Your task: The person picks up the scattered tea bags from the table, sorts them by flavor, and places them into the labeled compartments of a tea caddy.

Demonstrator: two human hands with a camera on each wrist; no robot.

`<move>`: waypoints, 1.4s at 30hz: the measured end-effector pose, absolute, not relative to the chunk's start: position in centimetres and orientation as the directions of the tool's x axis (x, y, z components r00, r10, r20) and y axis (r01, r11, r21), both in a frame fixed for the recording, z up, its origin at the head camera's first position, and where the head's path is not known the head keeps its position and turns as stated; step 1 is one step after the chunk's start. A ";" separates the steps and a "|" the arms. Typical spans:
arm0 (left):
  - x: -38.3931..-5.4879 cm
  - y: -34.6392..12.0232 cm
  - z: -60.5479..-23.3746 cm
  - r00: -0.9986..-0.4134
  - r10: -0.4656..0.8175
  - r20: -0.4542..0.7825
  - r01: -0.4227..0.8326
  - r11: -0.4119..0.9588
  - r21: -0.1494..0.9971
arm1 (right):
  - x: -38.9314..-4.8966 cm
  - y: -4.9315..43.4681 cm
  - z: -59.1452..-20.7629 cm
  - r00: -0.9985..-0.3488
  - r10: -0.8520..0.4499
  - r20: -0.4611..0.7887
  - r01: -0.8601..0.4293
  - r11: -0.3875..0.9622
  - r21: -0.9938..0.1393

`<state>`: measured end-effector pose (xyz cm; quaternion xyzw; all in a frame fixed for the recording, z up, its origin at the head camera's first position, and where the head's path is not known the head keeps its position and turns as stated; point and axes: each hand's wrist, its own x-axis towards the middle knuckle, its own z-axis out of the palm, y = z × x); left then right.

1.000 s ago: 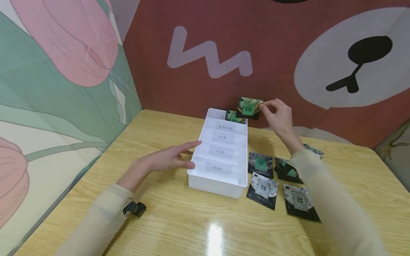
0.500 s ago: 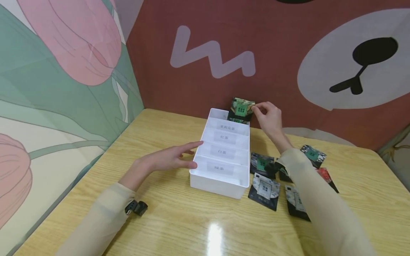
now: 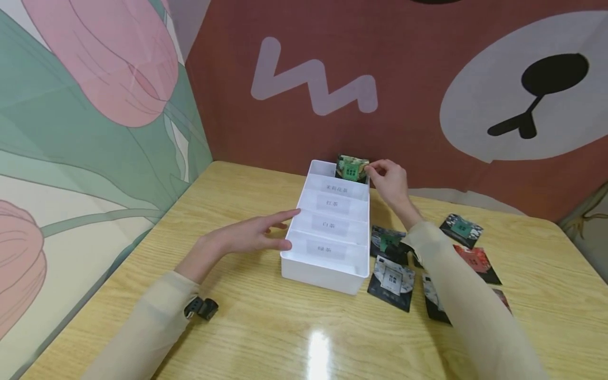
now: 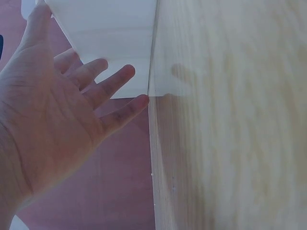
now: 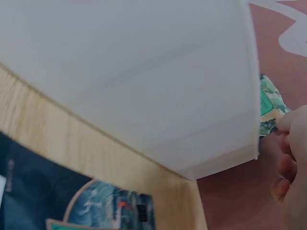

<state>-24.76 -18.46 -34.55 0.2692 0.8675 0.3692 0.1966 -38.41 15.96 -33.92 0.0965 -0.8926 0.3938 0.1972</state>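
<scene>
At centre frame, the right hand (image 3: 390, 182) pinches a green tea sachet (image 3: 352, 168) over the far compartment of a white divided tray (image 3: 328, 266), while the left hand (image 3: 239, 237), fingers straight, rests against the tray's left wall.

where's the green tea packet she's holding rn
In the head view the green packet sits at the white tray's far compartment, pinched by the right hand.
</scene>
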 end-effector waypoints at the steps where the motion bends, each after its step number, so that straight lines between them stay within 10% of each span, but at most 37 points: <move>1: -24.8 -18.5 -34.6 -0.777 0.613 -0.141 0.324 0.581 0.747 | -38.4 16.0 -34.1 -0.912 -0.021 0.410 -0.315 0.674 -0.668; 42: -24.6 -18.5 -34.2 -0.787 0.594 -0.168 0.297 0.603 0.740 | -38.5 16.2 -34.3 -0.957 -0.151 0.247 -0.278 0.718 -0.638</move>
